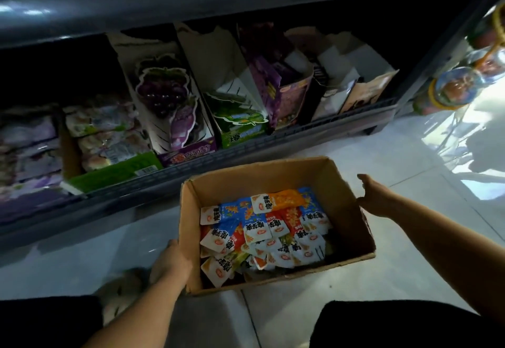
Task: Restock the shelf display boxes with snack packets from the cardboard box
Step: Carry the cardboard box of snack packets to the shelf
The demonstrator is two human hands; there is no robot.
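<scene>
Snack packets (pixel 262 227) lay heaped in the cardboard box (pixel 273 175), which sat on the tiled floor (pixel 369 279) just in front of the bottom shelf (pixel 246 153), near enough, I judged, to feed the display boxes without getting up. My left hand (pixel 172 263) gripped the box's near-left wall to steady it. My right hand (pixel 375 197) was spread wide and empty by the right wall; whether it touched the card I could not tell. Each packet had a white end with bold black Chinese characters and a small red oval logo, too small to read. The purple display box (pixel 164 96) bore a grape cut-out, with the green display box (pixel 240 126) beside it. The pale display boxes (pixel 355 85) further right looked nearly empty, and all front lettering was blurred.
</scene>
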